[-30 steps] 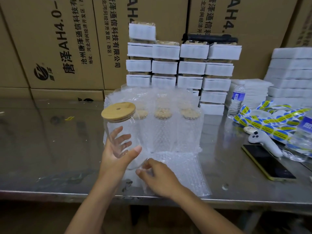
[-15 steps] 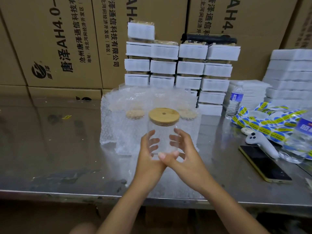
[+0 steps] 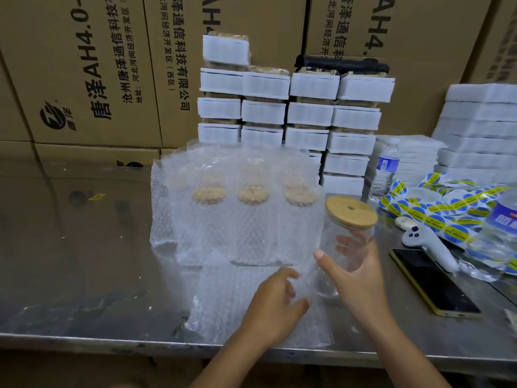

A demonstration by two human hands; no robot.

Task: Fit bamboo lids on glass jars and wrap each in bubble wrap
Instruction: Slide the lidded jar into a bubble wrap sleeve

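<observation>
The person's right hand [image 3: 361, 278] holds a glass jar [image 3: 334, 236] up off the tabletop [image 3: 84, 275], over on the right side. The fingers are wrapped round the back of the jar (you can see them through the glass) and the thumb is at the front. A round bamboo lid [image 3: 351, 212] with a small hole sits on top of the jar, and the jar stands almost straight up.

The left hand [image 3: 277, 309] is low over a flat sheet of bubble wrap [image 3: 229, 298] near the front edge of the tabletop. Its fingers are loosely bent and a little apart, and they hold nothing. I cannot tell if they touch the sheet.

Just behind the sheet stand three wrapped jars [image 3: 251, 219] in a row. Behind them is a stack of white boxes [image 3: 307, 113]. On the right lie a phone [image 3: 433, 284], a white controller [image 3: 428, 245] and a water bottle [image 3: 387, 169]
</observation>
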